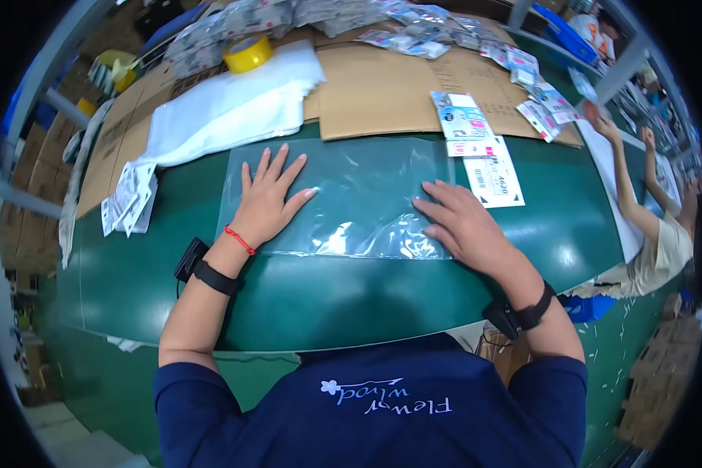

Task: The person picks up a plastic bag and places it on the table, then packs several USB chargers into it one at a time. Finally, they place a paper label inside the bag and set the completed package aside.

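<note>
Touching clear, rectangular plastic film [359, 195], the bare left hand [267, 199] is resting at its nine o'clock, the bare right hand [464, 225] at three, both grips spread apart.

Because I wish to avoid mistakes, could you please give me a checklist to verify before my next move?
1. Left hand flat on the clear plastic: ok, fingers spread.
2. Right hand at the plastic's right side: ok.
3. Plastic free of wrinkles: not ok, creases near the right hand.
4. Yellow tape roll off the plastic: ok, lying beyond it.
5. Which side of the plastic opens, if any: cannot tell.
</note>
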Demonstrator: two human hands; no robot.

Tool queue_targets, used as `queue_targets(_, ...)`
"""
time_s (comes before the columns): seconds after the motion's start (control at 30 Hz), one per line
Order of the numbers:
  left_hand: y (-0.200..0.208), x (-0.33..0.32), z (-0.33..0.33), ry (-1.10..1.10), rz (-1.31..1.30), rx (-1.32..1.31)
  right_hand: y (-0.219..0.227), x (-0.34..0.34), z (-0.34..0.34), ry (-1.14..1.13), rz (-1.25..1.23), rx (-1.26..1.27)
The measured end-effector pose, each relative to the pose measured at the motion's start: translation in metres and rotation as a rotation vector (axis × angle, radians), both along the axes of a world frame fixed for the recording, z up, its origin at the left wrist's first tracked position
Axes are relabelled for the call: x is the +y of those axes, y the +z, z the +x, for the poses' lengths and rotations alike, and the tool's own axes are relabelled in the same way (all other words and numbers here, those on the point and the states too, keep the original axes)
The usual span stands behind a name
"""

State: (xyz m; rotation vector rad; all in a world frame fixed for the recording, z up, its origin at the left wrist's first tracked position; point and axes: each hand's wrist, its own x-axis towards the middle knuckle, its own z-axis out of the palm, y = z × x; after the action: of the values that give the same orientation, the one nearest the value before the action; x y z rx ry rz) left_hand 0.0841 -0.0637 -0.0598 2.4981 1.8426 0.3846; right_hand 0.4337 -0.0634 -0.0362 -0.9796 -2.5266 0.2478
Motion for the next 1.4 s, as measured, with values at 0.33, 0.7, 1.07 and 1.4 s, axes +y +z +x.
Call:
queue_targets(0.33,0.024,0.004,0.012,-0.09,0.163,-0.131,0.023,0.094,0.025,-0.421,0.271,-0.381)
queue_targets(0.7,0.035,0.035,0.112,-0.094,-0.064,-1.229,0.078,0.084,-0.071,-0.03,-0.363,0.555)
queue_targets(1.07,0.001,0.042,0.119,-0.015,-0.356,-1.492,0.03,0.229,0.135,-1.037,0.241,-0.029)
queue_targets(1.4,0.011,0.038,0.127,0.128,-0.354,-1.483,0.021,0.221,0.101,-0.698,-0.162,-0.07)
